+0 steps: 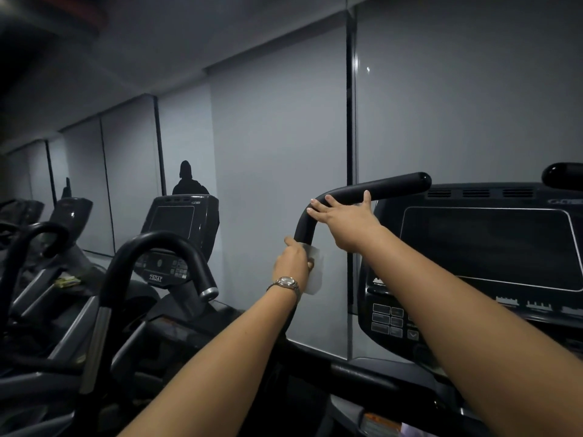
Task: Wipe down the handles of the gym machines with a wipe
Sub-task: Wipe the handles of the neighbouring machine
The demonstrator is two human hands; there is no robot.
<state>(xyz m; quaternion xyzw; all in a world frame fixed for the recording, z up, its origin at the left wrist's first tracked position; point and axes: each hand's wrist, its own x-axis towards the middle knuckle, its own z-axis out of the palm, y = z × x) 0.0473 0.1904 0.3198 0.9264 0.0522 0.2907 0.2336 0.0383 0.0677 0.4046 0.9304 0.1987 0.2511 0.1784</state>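
A black bent handle [375,188] of the machine in front of me rises and turns right at the centre of the head view. My left hand [291,261], with a wristwatch, is closed around the upright part of the handle and presses a white wipe [315,272] against it; the wipe hangs down below the fingers. My right hand [342,216] rests on the bend of the handle just above, fingers spread over the top, thumb pointing up.
The machine's dark console [485,247] with a keypad sits to the right. A second black handle end [563,175] shows at far right. More machines with curved handles [157,250] and a console [179,219] stand to the left along a grey wall with mirrors.
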